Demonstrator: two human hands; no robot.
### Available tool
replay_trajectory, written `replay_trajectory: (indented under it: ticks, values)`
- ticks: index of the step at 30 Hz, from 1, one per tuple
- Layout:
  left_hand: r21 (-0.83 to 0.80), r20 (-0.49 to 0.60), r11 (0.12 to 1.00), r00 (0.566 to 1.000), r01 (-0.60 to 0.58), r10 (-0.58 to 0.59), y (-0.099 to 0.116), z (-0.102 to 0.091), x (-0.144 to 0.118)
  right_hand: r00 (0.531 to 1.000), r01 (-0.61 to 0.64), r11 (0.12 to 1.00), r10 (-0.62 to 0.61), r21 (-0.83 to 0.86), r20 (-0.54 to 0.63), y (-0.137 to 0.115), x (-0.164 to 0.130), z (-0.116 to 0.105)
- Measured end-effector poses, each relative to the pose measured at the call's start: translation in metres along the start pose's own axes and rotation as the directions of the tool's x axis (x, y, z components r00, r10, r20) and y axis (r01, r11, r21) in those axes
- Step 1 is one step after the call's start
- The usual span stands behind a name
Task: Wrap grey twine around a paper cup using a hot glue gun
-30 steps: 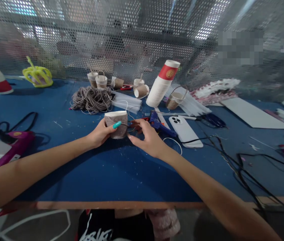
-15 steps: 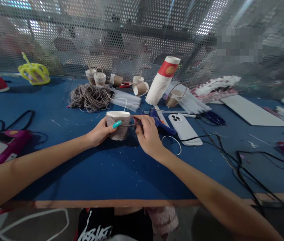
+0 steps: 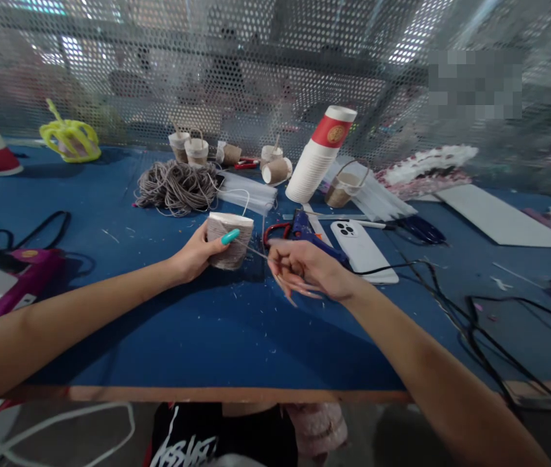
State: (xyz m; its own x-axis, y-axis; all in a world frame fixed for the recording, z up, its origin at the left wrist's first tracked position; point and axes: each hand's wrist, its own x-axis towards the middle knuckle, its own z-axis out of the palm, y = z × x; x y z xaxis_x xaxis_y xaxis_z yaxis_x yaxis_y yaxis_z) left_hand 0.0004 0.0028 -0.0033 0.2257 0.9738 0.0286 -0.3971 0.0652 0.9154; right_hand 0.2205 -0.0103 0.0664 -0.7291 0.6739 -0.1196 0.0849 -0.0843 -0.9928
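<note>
Grasping a cup [image 3: 231, 255] wrapped nearly to its bare rim, left hand [image 3: 196, 254] steadies; right hand [image 3: 307, 263] pinches unwound cord [image 3: 257, 251].

White phone [image 3: 363, 253] lying camera-side up, right of my grip [image 3: 195, 255]. Well off to right, white board [image 3: 504, 217], fluffy pink-and-white piece [image 3: 421, 170] behind it. Far left of my grip, magenta tool [image 3: 37, 267]; beyond that, yellow basket [image 3: 74, 154]. Perforated screen [image 3: 159, 81] ahead.

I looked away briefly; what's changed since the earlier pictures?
The right hand has moved rightward, away from the wrapped cup, now tilted slightly; a grey strand runs straight from the cup to the blurred fingers. The left hand still holds the cup; the yarn pile stayed put.
</note>
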Motion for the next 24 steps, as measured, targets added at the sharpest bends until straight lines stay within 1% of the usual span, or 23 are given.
replay_trajectory:
  ticks: [2, 5, 7, 9, 12, 15, 17, 24]
  values:
    - [0.026, 0.002, 0.999, 1.0, -0.019, 0.019, 0.001, 0.001, 0.0, 0.999, -0.006, 0.999, 0.005, -0.038, -0.032, -0.001, -0.001, 0.002]
    - [0.04, 0.024, 0.999, 1.0, -0.014, 0.013, 0.002, 0.002, 0.0, 0.99, 0.103, 0.995, -0.101, 0.016, -0.103, -0.001, -0.001, 0.005]
    - [0.043, 0.026, 0.999, 1.0, -0.017, 0.016, 0.003, 0.002, 0.0, 0.974, 0.174, 0.982, -0.162, 0.069, -0.158, -0.001, -0.001, 0.006]
    - [0.046, 0.025, 0.999, 0.999, -0.025, 0.024, 0.003, 0.002, 0.0, 0.96, 0.215, 0.972, -0.193, 0.091, -0.203, 0.0, 0.0, 0.006]
    - [0.029, 0.03, 0.999, 0.999, -0.015, 0.014, 0.004, 0.003, -0.001, 0.941, 0.261, 0.96, -0.23, 0.098, -0.247, 0.002, 0.002, 0.007]
    - [0.003, 0.038, 1.0, 0.999, -0.011, 0.011, 0.004, 0.003, -0.002, 0.912, 0.316, 0.945, -0.279, 0.083, -0.3, 0.006, 0.006, 0.007]
    - [-0.009, 0.046, 1.0, 0.999, -0.017, 0.017, 0.004, 0.003, -0.002, 0.902, 0.326, 0.942, -0.285, 0.079, -0.323, 0.008, 0.007, 0.008]
    - [-0.021, 0.03, 1.0, 1.0, 0.001, -0.001, 0.002, 0.0, -0.001, 0.918, 0.294, 0.951, -0.254, 0.093, -0.303, 0.013, 0.008, 0.008]
